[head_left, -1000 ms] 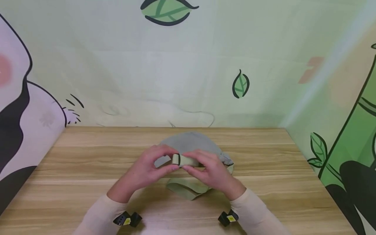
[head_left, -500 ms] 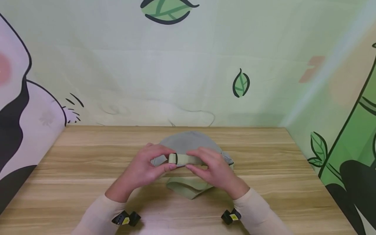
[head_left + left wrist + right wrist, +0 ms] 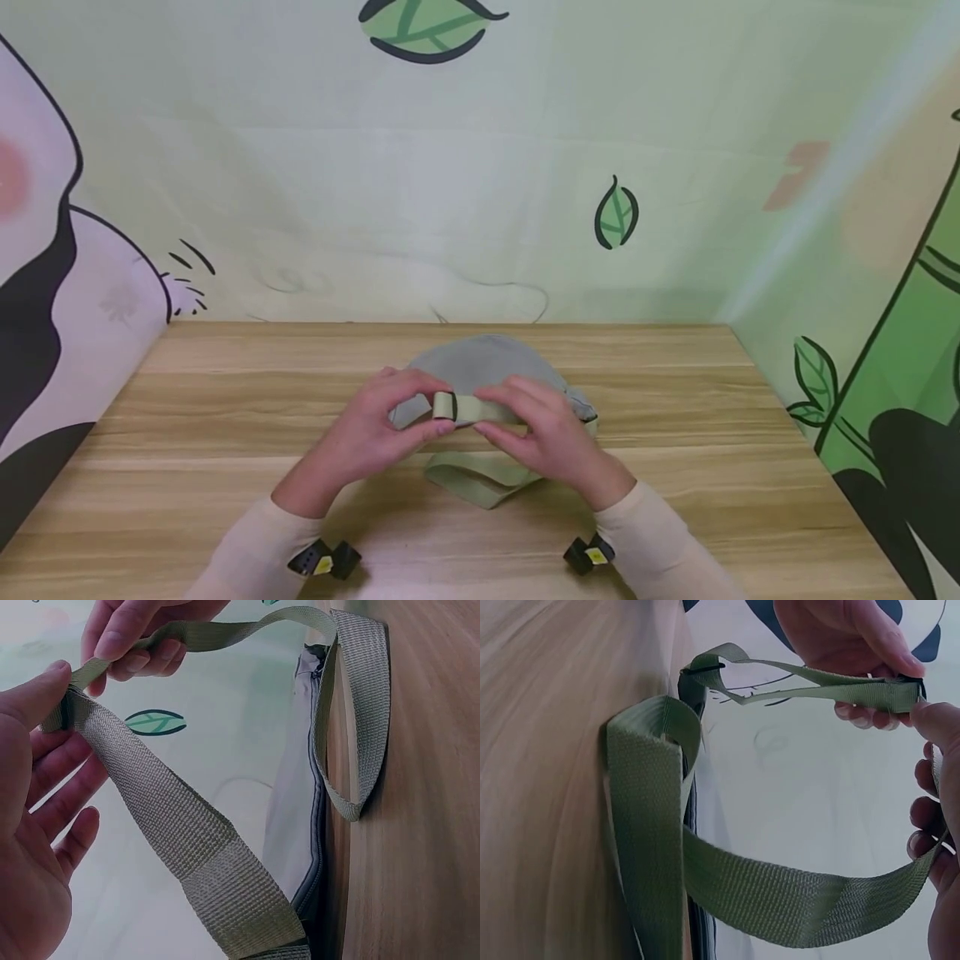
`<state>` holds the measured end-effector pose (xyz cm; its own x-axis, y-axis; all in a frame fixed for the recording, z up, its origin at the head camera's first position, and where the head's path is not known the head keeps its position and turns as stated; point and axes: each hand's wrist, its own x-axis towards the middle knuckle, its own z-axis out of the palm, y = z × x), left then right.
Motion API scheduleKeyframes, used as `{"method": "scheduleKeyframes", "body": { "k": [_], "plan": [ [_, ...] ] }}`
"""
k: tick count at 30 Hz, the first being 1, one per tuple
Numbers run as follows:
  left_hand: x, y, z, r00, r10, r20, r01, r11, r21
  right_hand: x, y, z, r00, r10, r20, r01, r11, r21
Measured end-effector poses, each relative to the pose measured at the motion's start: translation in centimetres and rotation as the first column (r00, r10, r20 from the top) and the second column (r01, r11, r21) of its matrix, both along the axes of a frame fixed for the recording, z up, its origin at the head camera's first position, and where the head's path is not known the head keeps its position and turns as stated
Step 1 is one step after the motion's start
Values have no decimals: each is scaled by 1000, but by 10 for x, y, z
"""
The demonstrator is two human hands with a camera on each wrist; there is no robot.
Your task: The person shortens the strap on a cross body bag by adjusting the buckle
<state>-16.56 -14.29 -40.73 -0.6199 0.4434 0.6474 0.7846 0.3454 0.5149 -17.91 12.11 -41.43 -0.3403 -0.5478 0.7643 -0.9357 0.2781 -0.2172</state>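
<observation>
A green webbing strap is stretched between both hands, raised above the table. My left hand pinches it with thumb and forefinger at a thin black strap slider, where the webbing makes a short loop. Just to the right, my right hand pinches the strap between thumb and fingers. Behind the hands lies a grey bag, partly covered by them. Its dark zipper shows in the left wrist view. A slack bend of the webbing rests on the wood in the right wrist view.
The wooden table reaches back to a pale green printed wall sheet. Small black wrist cameras sit on both sleeves. A second printed panel borders the table on the right.
The right hand has slid slightly rightward along the strap, widening the gap between the hands. The left hand and slider shifted a little left, then slightly back. The bag stays put.
</observation>
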Motion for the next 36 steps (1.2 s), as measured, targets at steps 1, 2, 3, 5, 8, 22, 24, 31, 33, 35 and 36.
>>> {"method": "scheduleKeyframes", "body": {
  "k": [1, 2, 3, 5, 8, 22, 24, 31, 33, 35, 36],
  "plan": [
    [0, 0, 0, 1000, -3, -1, 3, 1000, 0, 0, -1, 0, 1000, 8, 5, -8, 1000, -5],
    [-1, 0, -1, 1000, -9, -8, 9, 1000, 1, 0, -2, 0, 1000, 17, 8, -17, 1000, -11],
    [-1, 1, -1, 1000, -13, -7, 13, 1000, 1, 0, -3, 0, 1000, 27, 12, -27, 1000, -16],
    [-1, 2, -1, 1000, -24, -18, 24, 1000, -2, 0, -5, 0, 999, 42, 14, -41, 999, -21],
    [-1, 3, 0, 999, -33, -17, 33, 999, -15, 0, -7, 0, 998, 57, 17, -57, 998, -26],
    [3, 4, 3, 997, 9, 75, -2, 996, -88, 2, -8, 2, 995, 92, 36, -93, 994, 58],
    [4, 4, 2, 997, 19, 75, -12, 996, -85, 2, -8, 2, 995, 89, 39, -91, 994, 59],
    [5, 4, 0, 998, 22, 61, -19, 998, -56, 3, -7, 3, 996, 66, 51, -69, 997, 45],
    [5, 3, -1, 998, 23, 55, -22, 999, -35, 3, -4, 2, 997, 54, 58, -56, 998, 35],
    [6, 1, -1, 998, 29, 58, -28, 999, -17, 3, -1, 0, 996, 47, 70, -49, 999, 21],
    [6, 1, 0, 998, 33, 60, -32, 999, -12, 2, 1, -1, 996, 46, 79, -47, 999, 16]
  ]
}}
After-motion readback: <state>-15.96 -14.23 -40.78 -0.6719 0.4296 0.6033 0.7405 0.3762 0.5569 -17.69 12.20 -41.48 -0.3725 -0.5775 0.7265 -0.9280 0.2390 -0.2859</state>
